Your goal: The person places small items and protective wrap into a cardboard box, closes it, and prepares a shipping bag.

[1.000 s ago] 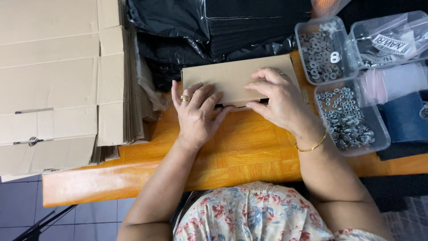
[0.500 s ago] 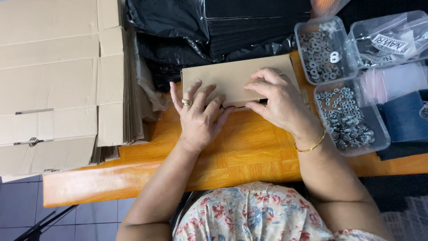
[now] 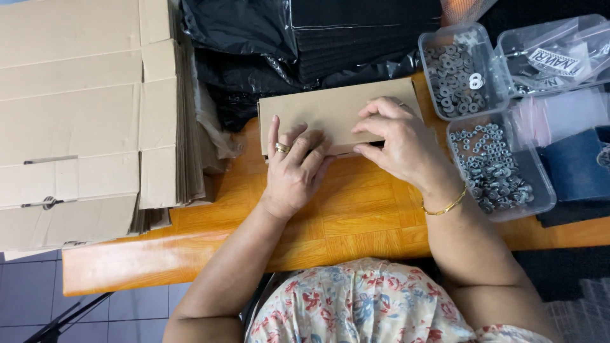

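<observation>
Both hands, left hand (image 3: 294, 166) flat and right hand (image 3: 395, 141) curled, press a cardboard box (image 3: 330, 109) beside two clear tubs (image 3: 492, 159) of washers and nuts

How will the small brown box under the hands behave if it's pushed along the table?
The box looks like thin cardboard, so probably light; both hands, left hand and right hand, press on it. Flat and low, it should slide, not tip, on the smooth orange table. Its walls may flex if squeezed.
</observation>
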